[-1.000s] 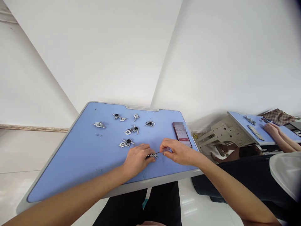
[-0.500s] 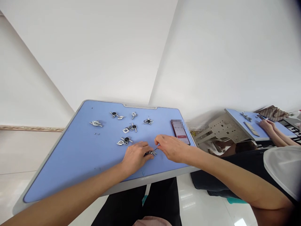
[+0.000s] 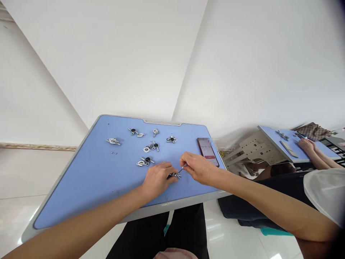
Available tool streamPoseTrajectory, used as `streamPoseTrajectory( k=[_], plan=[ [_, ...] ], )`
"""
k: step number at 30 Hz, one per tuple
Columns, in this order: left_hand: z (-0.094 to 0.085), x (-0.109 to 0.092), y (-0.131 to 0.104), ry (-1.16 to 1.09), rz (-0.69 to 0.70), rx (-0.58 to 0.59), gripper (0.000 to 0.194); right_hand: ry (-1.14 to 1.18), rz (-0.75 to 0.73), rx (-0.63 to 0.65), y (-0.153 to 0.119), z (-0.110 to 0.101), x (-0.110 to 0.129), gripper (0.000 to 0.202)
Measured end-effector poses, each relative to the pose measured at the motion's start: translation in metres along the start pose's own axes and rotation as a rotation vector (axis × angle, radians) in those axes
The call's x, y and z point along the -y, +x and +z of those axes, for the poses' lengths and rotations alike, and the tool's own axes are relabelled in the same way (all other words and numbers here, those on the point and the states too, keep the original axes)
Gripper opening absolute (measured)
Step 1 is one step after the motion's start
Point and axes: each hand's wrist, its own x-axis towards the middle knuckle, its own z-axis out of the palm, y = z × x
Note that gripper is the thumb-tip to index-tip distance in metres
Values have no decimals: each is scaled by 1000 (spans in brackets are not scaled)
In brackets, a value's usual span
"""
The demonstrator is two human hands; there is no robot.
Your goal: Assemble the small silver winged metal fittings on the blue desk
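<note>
My left hand (image 3: 159,178) rests on the blue table near its front edge, fingers closed around a small silver metal fitting (image 3: 176,175). Part of the fitting is hidden under the fingers. Pinched in my right hand (image 3: 196,168) is a thin screwdriver-like tool (image 3: 181,169), its shaft slanting down to the fitting; its handle end is covered by the fingers. Just beyond my left hand lies a similar fitting with a black round cap (image 3: 147,159). More such pieces lie farther back, among them a silver fitting (image 3: 155,132) and a black-capped one (image 3: 171,139).
A phone (image 3: 208,152) showing a running timer lies at the table's right side. Two tiny loose parts (image 3: 114,153) sit near a flat silver fitting (image 3: 113,141) on the left. To the right, another person's hands (image 3: 306,144) work at a second blue table (image 3: 272,135).
The tool's shaft shows more now, as my right hand has shifted slightly and tilted it. My left hand keeps its hold on the fitting. The whole view has moved a little.
</note>
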Motion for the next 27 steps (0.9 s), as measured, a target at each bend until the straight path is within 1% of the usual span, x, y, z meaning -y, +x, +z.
streamPoseTrajectory(
  k=[1, 4, 6, 9, 11, 12, 15, 17, 20, 22, 25, 27],
  plan=[
    [0, 0, 0, 1, 3, -2, 18, 82, 9, -15, -1, 0, -1, 17],
    [0, 0, 0, 8, 8, 4, 17, 322, 101, -62, -3, 7, -3, 4],
    [0, 0, 0, 11, 8, 8, 16, 468, 178, -119, -4, 16, -3, 13],
    [1, 0, 0, 18, 9, 4, 15, 729, 265, -293, -4, 33, -6, 17],
    [0, 0, 1, 24, 12, 5, 15, 864, 289, -375, -5, 40, -8, 22],
    [0, 0, 1, 24, 11, 8, 16, 889, 283, -386, -6, 41, -9, 21],
    [-1, 0, 1, 17, -1, 15, 16, 794, 189, -366, -12, 38, -10, 13],
    [-1, 0, 1, 13, -4, 12, 15, 713, 137, -347, -17, 35, -8, 13],
    [1, 0, 0, 9, 12, -1, 15, 692, 169, -339, -22, 35, -2, 18],
    [2, 0, -1, 16, 14, -1, 17, 651, 149, -390, -22, 40, 2, 17],
    [4, 2, -1, 31, 3, 18, 19, 510, 4, -536, -16, 48, 3, 14],
    [4, 3, -2, 27, -2, 26, 20, 520, -7, -592, -12, 53, 0, 12]
  ],
)
